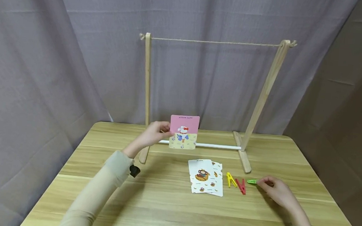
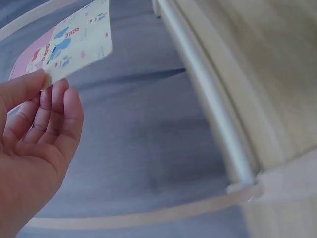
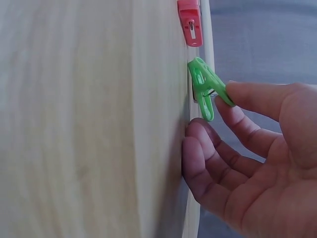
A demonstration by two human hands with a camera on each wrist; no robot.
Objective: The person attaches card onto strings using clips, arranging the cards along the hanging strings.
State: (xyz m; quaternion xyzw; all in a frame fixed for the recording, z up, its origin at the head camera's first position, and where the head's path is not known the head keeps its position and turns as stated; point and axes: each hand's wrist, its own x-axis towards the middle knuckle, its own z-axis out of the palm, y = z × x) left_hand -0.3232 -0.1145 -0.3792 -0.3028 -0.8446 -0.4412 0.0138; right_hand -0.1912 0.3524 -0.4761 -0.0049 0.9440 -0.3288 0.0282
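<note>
My left hand (image 1: 154, 135) pinches the edge of a pink and yellow card (image 1: 183, 131), printed with a white rabbit, and holds it up in front of the wooden stand. In the left wrist view, thumb and fingertips meet at the card's (image 2: 74, 42) border. Down at the table's right side, my right hand (image 1: 278, 191) has a green clothespin (image 1: 252, 181) by one handle, between thumb and index finger. The right wrist view shows that clothespin (image 3: 204, 88) close up, its other fingers curled below it. A red clothespin (image 1: 241, 186) and a yellow clothespin (image 1: 231, 179) lie to its left.
Two overlapping white cards (image 1: 202, 176), the top one with a monkey, lie mid-table. The stand has two wooden posts (image 1: 267, 88), a white crossbar (image 1: 218, 146) near the tabletop and a rope (image 1: 215, 42) strung across the top. A grey curtain (image 1: 60, 64) hangs behind.
</note>
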